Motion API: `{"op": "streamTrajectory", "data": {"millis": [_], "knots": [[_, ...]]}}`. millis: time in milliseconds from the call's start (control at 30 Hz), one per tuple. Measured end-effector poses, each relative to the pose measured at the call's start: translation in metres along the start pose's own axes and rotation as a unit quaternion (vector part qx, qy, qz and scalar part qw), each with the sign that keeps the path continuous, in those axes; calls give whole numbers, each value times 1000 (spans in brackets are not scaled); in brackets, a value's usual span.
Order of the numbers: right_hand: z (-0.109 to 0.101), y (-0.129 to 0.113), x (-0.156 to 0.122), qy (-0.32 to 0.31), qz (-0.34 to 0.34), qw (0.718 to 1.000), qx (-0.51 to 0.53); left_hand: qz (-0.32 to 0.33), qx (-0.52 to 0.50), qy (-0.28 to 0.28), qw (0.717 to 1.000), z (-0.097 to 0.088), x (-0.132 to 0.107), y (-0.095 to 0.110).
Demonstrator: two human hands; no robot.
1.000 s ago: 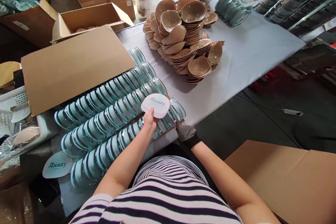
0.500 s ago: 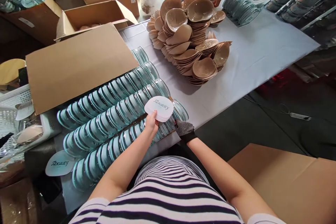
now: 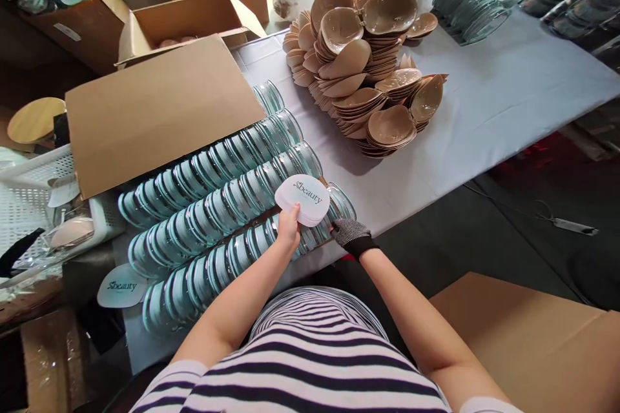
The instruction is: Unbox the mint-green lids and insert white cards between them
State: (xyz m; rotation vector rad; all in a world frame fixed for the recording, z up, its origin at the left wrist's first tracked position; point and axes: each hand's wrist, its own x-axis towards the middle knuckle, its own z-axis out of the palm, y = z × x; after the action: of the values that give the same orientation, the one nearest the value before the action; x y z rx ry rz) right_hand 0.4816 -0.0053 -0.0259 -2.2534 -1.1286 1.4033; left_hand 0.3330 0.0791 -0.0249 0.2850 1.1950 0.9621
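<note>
The left hand (image 3: 289,230) pinches a small stack of white cards (image 3: 303,199) printed with "beauty", holding it by its lower left edge just above the near rows of clear plastic shells (image 3: 217,206). The right hand (image 3: 352,234), in a dark dotted glove, rests closed against the right end of the nearest row, touching the last shell there; whether it actually grips that shell I cannot tell. The shells stand on edge in three long rows on the grey-clothed desk (image 3: 484,97), partly under a brown cardboard flap (image 3: 159,110). Another white card (image 3: 121,286) lies at the left end of the rows. Farther back on the desk sits a heap of beige cups (image 3: 368,64), well apart from both hands.
</note>
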Motion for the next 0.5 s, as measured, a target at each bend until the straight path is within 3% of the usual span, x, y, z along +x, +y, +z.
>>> {"op": "streamTrajectory", "data": {"millis": [100,167,267,367,433,500], "knots": [[-23,-14,8,151,-49,987,7,10,-5,3,1000,-3,-8,0],[-29,-22,9,181,-101,978,-10,1,10,-4,1000,-9,-15,1],[-14,-34,-2,198,-215,952,-89,-1,36,-15,999,-24,-27,3],[17,-45,-21,227,-304,924,-49,3,51,-56,997,-39,-36,3],[33,-48,-31,164,-253,953,30,-17,59,-60,996,-45,-39,3],[38,-44,-39,113,-147,977,102,-28,52,-37,998,-48,-38,6]]}}
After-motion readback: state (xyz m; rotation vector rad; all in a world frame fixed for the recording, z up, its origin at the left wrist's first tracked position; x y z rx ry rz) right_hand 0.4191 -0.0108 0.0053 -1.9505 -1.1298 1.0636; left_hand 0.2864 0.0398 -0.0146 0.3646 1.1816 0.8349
